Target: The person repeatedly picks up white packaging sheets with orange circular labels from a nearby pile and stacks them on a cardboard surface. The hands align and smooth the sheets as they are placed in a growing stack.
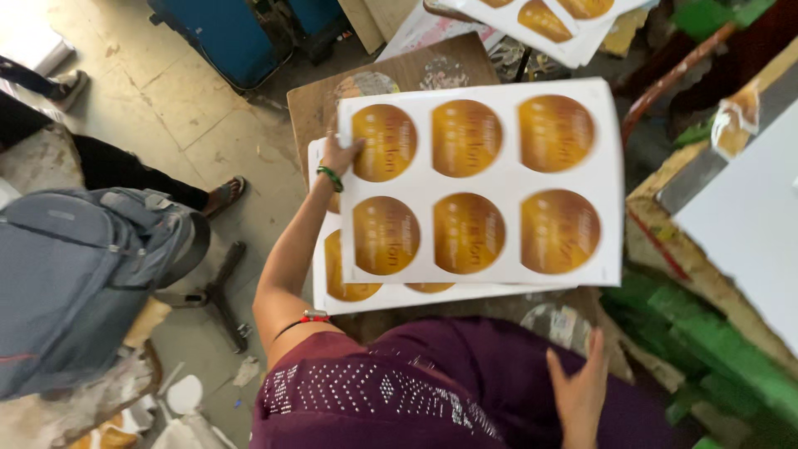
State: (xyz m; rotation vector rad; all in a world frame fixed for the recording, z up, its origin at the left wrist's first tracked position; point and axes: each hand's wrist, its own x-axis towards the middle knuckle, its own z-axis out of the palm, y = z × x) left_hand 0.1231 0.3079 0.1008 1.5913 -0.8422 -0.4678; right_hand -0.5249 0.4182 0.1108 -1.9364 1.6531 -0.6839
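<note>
The left hand (339, 155) pinches the left edge of a white sheet (482, 179) printed with six round orange stickers, thumb on top and fingers curled beneath, and lifts it flat over the pile. The right hand (579, 389) holds nothing; it hangs open with fingers spread, low beside the person's purple lap, well apart from the sheet. Directly under the lifted sheet lies a stack of sheets (391, 295) of the same kind, resting on a brown wooden counter (320, 104); only its left and near edges peek out, with parts of orange circles showing. As far as I can judge, one sheet is off the pile and in the air, while the rest stay stacked; how many remain I cannot tell, since the raised sheet covers most of them. More printed sheets (549, 21) lie at the top of the view, cut off by the frame. To the left, a grey backpack (79, 278) sits on a chair, and another person's sandalled foot (223, 194) rests on the concrete floor. To the right stand green boards (706, 366) and a white panel (744, 224), both cropped. The print on the stickers is blurred.
</note>
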